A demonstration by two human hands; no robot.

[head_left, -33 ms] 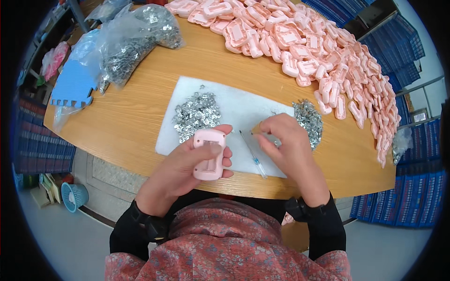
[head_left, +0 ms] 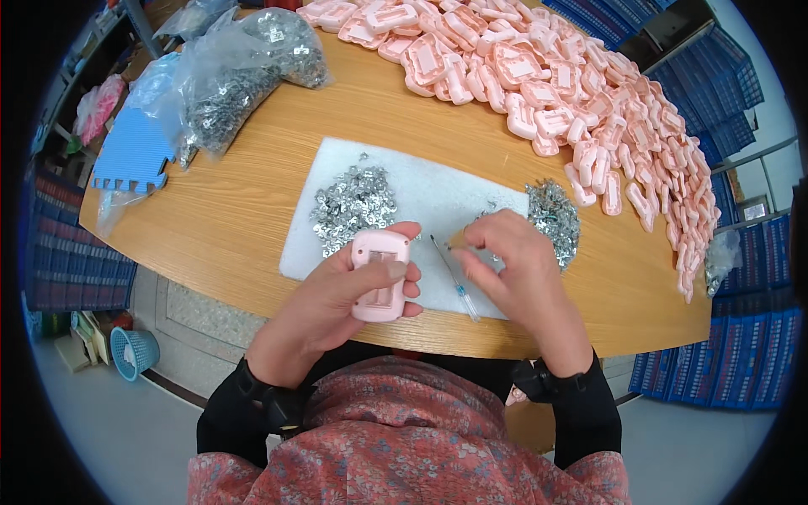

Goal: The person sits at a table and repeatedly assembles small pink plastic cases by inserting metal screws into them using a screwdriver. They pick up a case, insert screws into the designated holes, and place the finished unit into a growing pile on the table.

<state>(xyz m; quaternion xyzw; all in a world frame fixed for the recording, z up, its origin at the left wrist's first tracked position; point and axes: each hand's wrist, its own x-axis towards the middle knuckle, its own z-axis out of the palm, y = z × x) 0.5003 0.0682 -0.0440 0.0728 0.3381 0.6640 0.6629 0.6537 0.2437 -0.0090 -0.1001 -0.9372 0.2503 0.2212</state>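
My left hand (head_left: pixel 337 290) is closed round a pink plastic casing (head_left: pixel 381 305), its thumb lying over the recessed battery compartment. The casing is tilted up above the near edge of a white foam sheet (head_left: pixel 429 189). My right hand (head_left: pixel 513 261) is pinched over the sheet, with a small tan piece (head_left: pixel 457 240) at its fingertips; its exact kind is too small to make out. Between the hands lies a thin clear pen-like stick (head_left: pixel 460 288) with a blue part. A heap of small silvery metal pieces (head_left: pixel 353 198) lies beyond my left hand. More metal pieces (head_left: pixel 554 223) are piled beside my right hand.
A large pile of pink casings (head_left: pixel 539 80) covers the far right of the wooden table (head_left: pixel 227 223). Plastic bags of metal parts (head_left: pixel 231 93) and blue foam mats (head_left: pixel 126 156) sit at the far left. Blue stacked trays (head_left: pixel 732 353) stand right of the table; a blue basket (head_left: pixel 135 353) is on the floor.
My left hand has shifted slightly right and away from me with the pink casing. My right hand has moved slightly, still pinched on the small tan piece.
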